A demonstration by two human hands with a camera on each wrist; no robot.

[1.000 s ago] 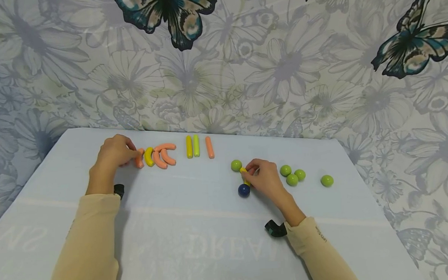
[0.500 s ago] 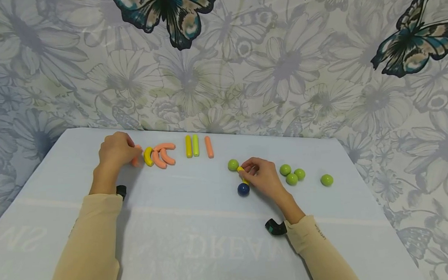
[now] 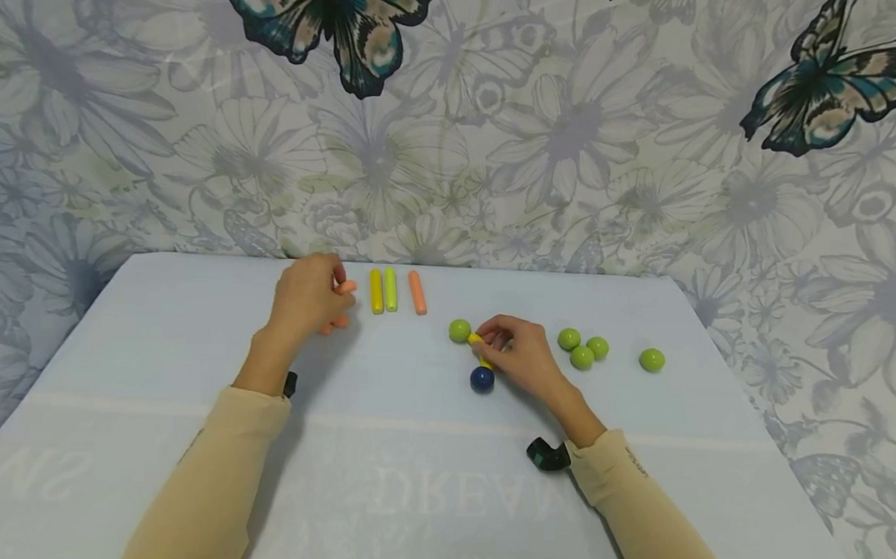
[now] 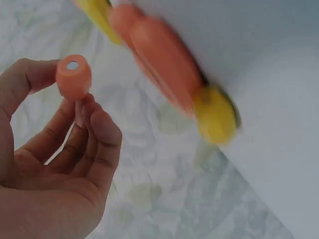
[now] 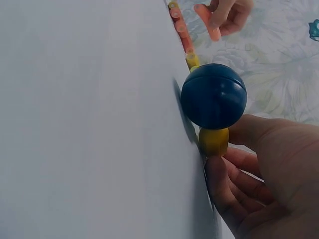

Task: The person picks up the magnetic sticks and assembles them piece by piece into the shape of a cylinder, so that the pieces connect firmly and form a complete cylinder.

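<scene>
My left hand [image 3: 302, 296] pinches an orange curved magnetic rod [image 4: 74, 82] between thumb and fingertips, raised over the table; a small metal disc shows in its end. More orange curved rods [image 3: 337, 322] lie under that hand, partly hidden by it. My right hand [image 3: 522, 351] pinches a yellow magnetic rod [image 5: 213, 143] by its middle, low at the table. On the rod's near end sits a dark blue ball [image 5: 214, 97]. A green ball [image 3: 459, 331] is at its far end.
Right of my left hand, a yellow straight rod [image 3: 377, 291], a lime straight rod [image 3: 392, 289] and an orange straight rod [image 3: 417, 292] lie near the back edge. Several green balls [image 3: 582, 357] sit beyond my right hand, one of them [image 3: 652, 360] farther right. A patterned wall stands behind.
My left hand has lifted an orange curved rod from the left end of the group and carried it rightward. My right hand, with the yellow rod and balls, has shifted slightly left.
</scene>
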